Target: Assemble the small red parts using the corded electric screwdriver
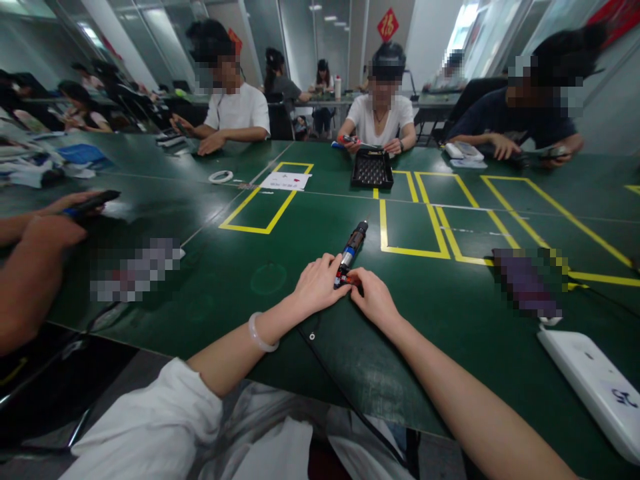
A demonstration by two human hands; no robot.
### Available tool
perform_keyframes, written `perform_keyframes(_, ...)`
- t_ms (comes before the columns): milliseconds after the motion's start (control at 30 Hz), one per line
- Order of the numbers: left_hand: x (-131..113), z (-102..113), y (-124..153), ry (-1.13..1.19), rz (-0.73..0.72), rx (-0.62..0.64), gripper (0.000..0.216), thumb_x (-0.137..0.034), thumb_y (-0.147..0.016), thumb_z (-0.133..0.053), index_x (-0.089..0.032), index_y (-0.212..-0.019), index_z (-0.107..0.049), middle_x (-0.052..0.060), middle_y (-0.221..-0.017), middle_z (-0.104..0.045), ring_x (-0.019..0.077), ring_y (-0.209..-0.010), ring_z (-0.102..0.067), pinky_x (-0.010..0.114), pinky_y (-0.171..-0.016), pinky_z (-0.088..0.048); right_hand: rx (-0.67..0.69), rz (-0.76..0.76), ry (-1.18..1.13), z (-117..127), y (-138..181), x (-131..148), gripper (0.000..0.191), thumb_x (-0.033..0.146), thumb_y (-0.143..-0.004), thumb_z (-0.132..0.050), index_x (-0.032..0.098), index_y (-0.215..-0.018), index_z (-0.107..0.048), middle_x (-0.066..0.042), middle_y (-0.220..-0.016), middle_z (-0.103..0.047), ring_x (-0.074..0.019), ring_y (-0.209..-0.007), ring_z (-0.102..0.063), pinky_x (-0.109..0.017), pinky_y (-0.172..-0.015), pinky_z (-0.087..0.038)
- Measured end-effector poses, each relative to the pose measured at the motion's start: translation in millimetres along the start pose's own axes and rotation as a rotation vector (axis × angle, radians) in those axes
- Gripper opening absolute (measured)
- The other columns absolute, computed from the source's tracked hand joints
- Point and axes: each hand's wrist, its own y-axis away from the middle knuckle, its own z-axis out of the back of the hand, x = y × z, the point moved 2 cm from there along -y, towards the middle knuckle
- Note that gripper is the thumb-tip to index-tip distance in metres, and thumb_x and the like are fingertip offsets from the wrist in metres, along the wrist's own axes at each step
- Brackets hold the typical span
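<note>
On the table (440, 320) beyond the tool (354, 245) — a tray (372, 185), paper (286, 181) left of it.

a loose, crumpled white sleeve (150, 417); a smooth, pale bangle (255, 335) around the left wrist (280, 317).

A slim tool (353, 245), black toward the front, then blue, then silver, with a thin metal tip. It lies on the near side of the tray (371, 185), tip pointing toward it; its rear, partly covered, shows red.
</note>
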Motion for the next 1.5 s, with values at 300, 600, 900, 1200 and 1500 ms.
perform_keyframes(300,7.2,-3.3,-4.5,-0.049,0.027,-0.008,0.063,-0.057,-0.088,-0.046,-0.025,-0.142,-0.036,0.012,-0.118,-0.052,0.0278,-0.101,-0.055,0.038,-0.08,-0.044,0.01,0.034,0.041,3.6,1.9,4.6,0.034,0.01,-0.083,-0.052,0.022,-0.114,-0.056,-0.005,-0.094,-0.068,-0.0232,-0.087,-0.059,-0.036,-0.079,-0.044)
perform_keyframes(600,69.0,12.3,10.7,-0.145,0.107,0.041,0.067,-0.057,-0.088,-0.045,-0.024,-0.145,-0.033,0.014,-0.125,-0.05,0.0297,-0.106,-0.053,0.038,-0.085,-0.043,0.027,0.035,-0.02,5.5,1.3,3.8,0.027,0.013,-0.085,-0.053,0.021,-0.111,-0.057,-0.004,-0.092,-0.068,-0.0219,-0.088,-0.058,-0.035,-0.08,-0.044)
perform_keyframes(900,193.4,27.5,24.7,-0.225,0.381,0.121,0.07,-0.062,-0.089,-0.034,-0.021,-0.146,-0.032,0.018,-0.13,-0.045,0.0348,-0.114,-0.049,0.042,-0.089,-0.043,0.046,0.062,0.05,4.5,0.1,5.5,0.016,0.015,-0.088,-0.052,0.022,-0.098,-0.062,-0.005,-0.091,-0.067,-0.022,-0.086,-0.057,-0.034,-0.076,-0.043)
perform_keyframes(1200,285.7,41.5,29.9,-0.291,0.508,0.156,0.067,-0.06,-0.089,-0.041,-0.017,-0.141,-0.037,0.017,-0.131,-0.046,0.0329,-0.111,-0.049,0.037,-0.089,-0.04,0.055,0.063,0.07,4.2,0.1,6.1,0.014,0.015,-0.088,-0.053,0.021,-0.096,-0.063,-0.005,-0.091,-0.066,-0.0219,-0.087,-0.056,-0.034,-0.076,-0.042)
perform_keyframes(1500,248.4,62.2,36.6,-0.538,0.531,0.054,0.042,-0.049,-0.094,-0.041,-0.012,-0.111,-0.053,0.012,-0.116,-0.053,0.0248,-0.102,-0.048,0.031,-0.085,-0.039,0.061,0.059,0.087,4.6,-0.4,6.2,0.013,0.015,-0.088,-0.054,0.02,-0.095,-0.063,-0.005,-0.092,-0.066,-0.0213,-0.088,-0.056,-0.033,-0.078,-0.042)
